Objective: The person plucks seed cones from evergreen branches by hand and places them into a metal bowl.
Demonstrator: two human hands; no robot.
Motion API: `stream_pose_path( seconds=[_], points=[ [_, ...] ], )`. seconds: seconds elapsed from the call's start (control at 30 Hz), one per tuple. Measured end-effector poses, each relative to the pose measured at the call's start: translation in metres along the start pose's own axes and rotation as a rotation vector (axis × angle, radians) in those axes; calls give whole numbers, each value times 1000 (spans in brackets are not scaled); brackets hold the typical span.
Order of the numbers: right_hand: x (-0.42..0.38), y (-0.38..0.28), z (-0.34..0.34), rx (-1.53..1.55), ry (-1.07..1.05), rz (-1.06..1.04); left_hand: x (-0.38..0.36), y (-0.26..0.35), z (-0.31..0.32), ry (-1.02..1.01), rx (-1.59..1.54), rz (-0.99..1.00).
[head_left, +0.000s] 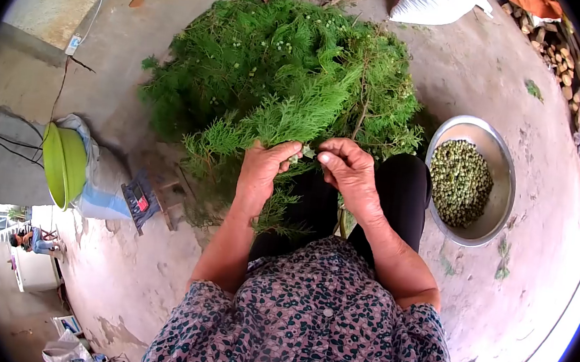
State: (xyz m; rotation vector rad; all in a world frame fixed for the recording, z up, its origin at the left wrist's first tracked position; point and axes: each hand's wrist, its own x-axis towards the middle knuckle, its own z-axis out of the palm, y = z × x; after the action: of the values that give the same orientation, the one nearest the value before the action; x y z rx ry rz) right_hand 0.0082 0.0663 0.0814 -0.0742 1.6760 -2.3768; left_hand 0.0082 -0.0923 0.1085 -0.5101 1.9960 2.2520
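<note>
My left hand (267,168) is closed around a leafy green conifer branch (303,116) that lies across my lap. Close beside it, my right hand (350,176) has thumb and forefinger pinched together at pale green cones (304,153) on the branch. Whether a cone sits between those fingertips is too small to tell. In front of my knees a big heap of cut conifer branches (246,58) spreads over the floor, dotted with small pale cones. To my right stands a metal basin (505,195) partly filled with loose green cones (461,183).
On the left a lime-green basin (64,166) leans on a sack (105,177), near a small stool (145,198). A white sack (436,3) and stacked firewood (559,64) are at the far right. A person (36,240) sits in the distance at left.
</note>
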Motion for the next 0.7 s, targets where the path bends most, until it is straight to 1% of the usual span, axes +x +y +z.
stream_pose_path(
  seconds=[0.03, 0.1, 0.13, 0.2, 0.27, 0.3, 0.33, 0.37, 0.43, 0.5, 0.53, 0.6, 0.63, 0.7],
  points=[
    [1, 3, 2, -129, 14, -92, 0, -3, 1, -2, 1, -5],
    [3, 11, 3, -261, -1, -241, 1, -9, 0, -20, 13, -41],
    [4, 15, 2, -260, 2, -238, 3, -11, 2, 8, -20, -52],
    [7, 20, 0, -352, 23, -358, 2, -10, 4, -3, 2, -58],
    [6, 20, -3, -339, 25, -311, 1, -10, 4, -12, 22, -64],
    [6, 20, -4, -325, 24, -269, 2, -11, 2, -75, 49, -67],
    [5, 20, -4, -326, 25, -269, 2, -11, 2, -138, 76, -69],
    [3, 20, -4, -377, 47, -303, 1, -9, 3, -139, 75, -67],
    [2, 16, -3, -432, 67, -348, -4, -3, 7, -162, 271, -31],
    [0, 12, -3, -451, 65, -272, -3, -7, 7, -167, 269, 15],
    [0, 16, -2, -459, 64, -328, -4, -6, 6, -141, 337, 34],
    [2, 21, -4, -464, 51, -347, -5, -5, 9, -72, 442, 64],
    [2, 21, -4, -466, 36, -361, -4, -9, 7, -73, 441, 66],
    [2, 24, -4, -481, 30, -375, 1, -20, 1, -68, 493, 167]
  ],
)
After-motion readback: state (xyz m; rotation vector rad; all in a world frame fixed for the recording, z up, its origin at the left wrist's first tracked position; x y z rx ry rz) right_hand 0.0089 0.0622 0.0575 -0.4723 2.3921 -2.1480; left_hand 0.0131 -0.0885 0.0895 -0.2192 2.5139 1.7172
